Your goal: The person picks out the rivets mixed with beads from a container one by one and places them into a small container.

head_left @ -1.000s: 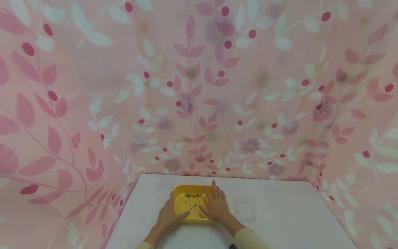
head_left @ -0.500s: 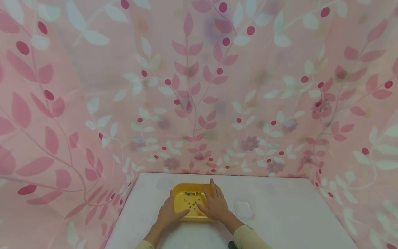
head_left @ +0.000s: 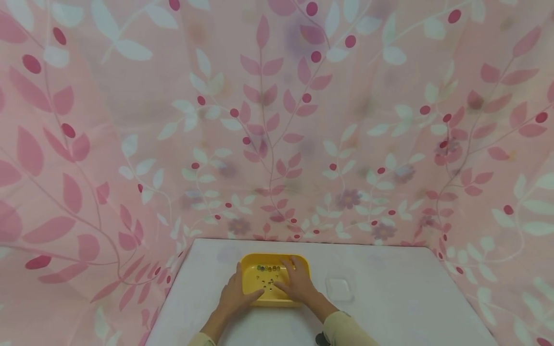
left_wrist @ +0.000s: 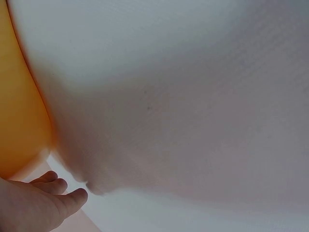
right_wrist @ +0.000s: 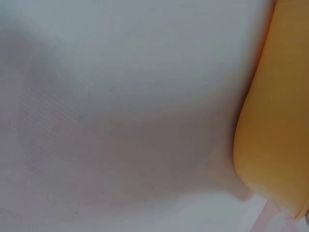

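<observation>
A yellow tray lies on the white table, its outer wall also in the left wrist view and its rounded side in the right. Inside, a row of several coloured glass marbles runs near the far side. Several tiny shiny pieces are scattered nearer the middle. My left hand rests along the tray's left edge, thumb reaching over the near corner; its loosely extended fingers lie beside the wall. Over the tray's right part, my right hand is spread with bent fingers, nothing visible in its grasp.
Right of the tray, a clear square plastic container sits on the white table. A dark round object shows by the right sleeve. Pink leaf-patterned cloth stands around the table's back and sides.
My right hand's fingers have drawn in from the far right rim and bent over the tray's inside, uncovering its far right corner. The left hand and the tray stay in place.
</observation>
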Action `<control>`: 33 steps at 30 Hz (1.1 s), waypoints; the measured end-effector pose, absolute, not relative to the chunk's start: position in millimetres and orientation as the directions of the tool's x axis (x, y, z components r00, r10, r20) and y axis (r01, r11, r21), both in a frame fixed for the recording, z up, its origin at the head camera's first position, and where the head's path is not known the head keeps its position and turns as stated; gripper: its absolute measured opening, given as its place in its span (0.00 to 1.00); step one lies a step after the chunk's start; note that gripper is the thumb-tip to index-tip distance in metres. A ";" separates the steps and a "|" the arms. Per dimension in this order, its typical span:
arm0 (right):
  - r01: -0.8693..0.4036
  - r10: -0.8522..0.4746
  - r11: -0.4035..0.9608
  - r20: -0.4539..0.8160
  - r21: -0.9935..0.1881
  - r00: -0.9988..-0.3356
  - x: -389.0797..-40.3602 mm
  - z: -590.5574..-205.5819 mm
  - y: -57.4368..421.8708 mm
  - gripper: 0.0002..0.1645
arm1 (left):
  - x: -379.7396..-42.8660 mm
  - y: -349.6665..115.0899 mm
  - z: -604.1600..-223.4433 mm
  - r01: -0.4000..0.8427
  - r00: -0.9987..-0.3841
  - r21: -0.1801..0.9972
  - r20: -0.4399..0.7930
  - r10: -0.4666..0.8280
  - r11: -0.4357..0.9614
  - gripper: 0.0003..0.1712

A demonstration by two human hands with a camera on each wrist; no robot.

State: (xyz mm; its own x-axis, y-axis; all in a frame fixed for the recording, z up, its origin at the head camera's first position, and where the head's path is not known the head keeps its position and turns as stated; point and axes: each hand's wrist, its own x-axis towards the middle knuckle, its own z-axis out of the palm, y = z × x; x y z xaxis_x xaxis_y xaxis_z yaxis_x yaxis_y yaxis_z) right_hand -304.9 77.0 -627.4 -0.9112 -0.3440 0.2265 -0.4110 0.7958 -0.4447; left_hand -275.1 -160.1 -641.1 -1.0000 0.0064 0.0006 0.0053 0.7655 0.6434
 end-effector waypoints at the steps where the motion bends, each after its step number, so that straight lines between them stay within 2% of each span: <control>1: -0.398 -0.337 0.793 0.212 -0.461 -0.917 -305.7 -627.0 76.9 0.42 | -274.6 -160.0 -640.5 0.007 -1.000 0.647 0.003 0.007 0.762 0.74; 8: -0.307 -0.279 0.763 0.139 -0.569 -0.950 -313.2 -628.3 75.5 0.25 | -273.7 -159.4 -639.1 -0.025 -0.999 0.664 -0.034 -0.003 0.748 0.74; 22: -0.220 -0.232 0.678 0.080 -0.702 -0.969 -316.8 -627.5 73.7 0.29 | -275.9 -160.6 -646.2 -0.022 -1.000 0.653 -0.023 -0.009 0.757 0.75; 33: -0.158 -0.201 0.643 0.034 -0.749 -0.979 -320.5 -626.5 72.2 0.25 | -280.2 -161.3 -649.4 -0.012 -1.000 0.642 -0.009 -0.009 0.767 0.75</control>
